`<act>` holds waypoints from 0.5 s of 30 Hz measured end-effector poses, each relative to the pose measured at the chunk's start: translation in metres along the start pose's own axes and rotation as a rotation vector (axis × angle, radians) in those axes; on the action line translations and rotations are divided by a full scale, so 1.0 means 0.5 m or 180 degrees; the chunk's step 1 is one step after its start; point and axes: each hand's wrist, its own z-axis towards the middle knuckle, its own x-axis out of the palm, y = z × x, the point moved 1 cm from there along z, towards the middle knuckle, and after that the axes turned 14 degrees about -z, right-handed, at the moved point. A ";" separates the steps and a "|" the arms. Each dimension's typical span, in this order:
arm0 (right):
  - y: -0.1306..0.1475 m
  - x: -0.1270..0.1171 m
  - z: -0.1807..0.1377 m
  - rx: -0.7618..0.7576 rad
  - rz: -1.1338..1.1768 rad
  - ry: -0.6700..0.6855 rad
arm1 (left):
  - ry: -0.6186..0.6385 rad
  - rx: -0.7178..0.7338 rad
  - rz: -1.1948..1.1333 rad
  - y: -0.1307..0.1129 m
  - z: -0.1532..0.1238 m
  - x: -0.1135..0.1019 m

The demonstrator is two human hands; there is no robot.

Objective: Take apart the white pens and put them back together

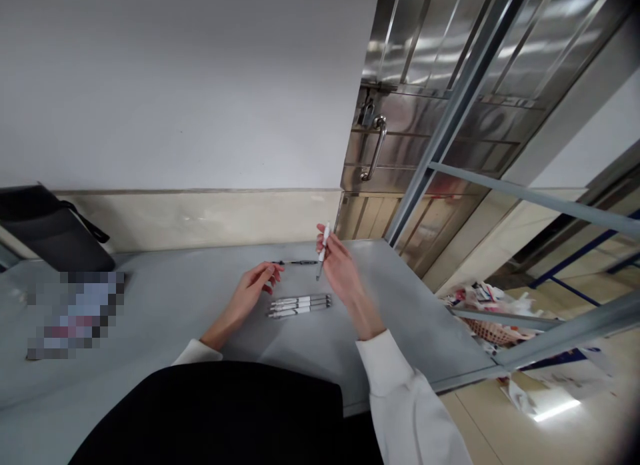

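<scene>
My right hand [341,268] is raised above the table and closed on a white pen [327,234], which stands nearly upright with its grey end down. To its left, my left hand [254,286] hovers with loosely bent fingers, and nothing shows in them. Just beyond the left fingertips lies a dark, slim, pen-like piece [299,262]. Between the hands and nearer to me, several white-and-grey pens [300,305] lie side by side in a row on the grey table [200,278].
At the table's left stand a dark grey case [55,228] with a strap and a pixelated item [75,315]. A wall borders the back. Metal frame bars [457,112] rise at the right, beside a steel door [400,138]. A pink basket [493,330] of litter is below.
</scene>
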 end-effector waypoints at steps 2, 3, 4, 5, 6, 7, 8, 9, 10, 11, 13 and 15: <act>-0.012 0.002 -0.002 -0.0084 -0.0609 0.0116 | 0.0016 0.0077 0.0005 -0.003 -0.001 0.002; -0.018 0.002 -0.003 -0.0127 -0.0911 0.0211 | 0.0017 0.0125 0.0003 -0.005 -0.002 0.003; -0.023 0.002 -0.005 -0.0159 -0.1184 0.0333 | 0.0013 0.0177 0.0009 -0.007 -0.003 0.005; -0.027 0.002 -0.007 -0.0172 -0.1420 0.0493 | 0.0005 0.0223 0.0027 -0.009 -0.004 0.006; -0.031 0.003 -0.010 -0.0167 -0.1619 0.0681 | -0.0007 0.0263 0.0052 -0.011 -0.005 0.007; -0.034 0.004 -0.013 -0.0151 -0.1788 0.0890 | -0.0015 0.0299 0.0079 -0.012 -0.006 0.008; -0.036 0.005 -0.017 -0.0133 -0.1934 0.1108 | -0.0010 0.0330 0.0106 -0.014 -0.006 0.010; -0.037 0.007 -0.021 -0.0124 -0.2060 0.1313 | 0.0011 0.0357 0.0135 -0.014 -0.007 0.011; -0.038 0.009 -0.024 -0.0129 -0.2159 0.1488 | 0.0043 0.0383 0.0172 -0.015 -0.008 0.012; -0.037 0.010 -0.027 -0.0143 -0.2237 0.1623 | 0.0080 0.0408 0.0226 -0.015 -0.009 0.013; -0.030 0.008 -0.031 -0.0162 -0.2341 0.1759 | 0.0125 0.0429 0.0380 -0.016 -0.010 0.013; -0.017 -0.004 -0.030 -0.0079 -0.2441 0.1762 | 0.0075 0.0414 0.0510 -0.017 -0.009 0.009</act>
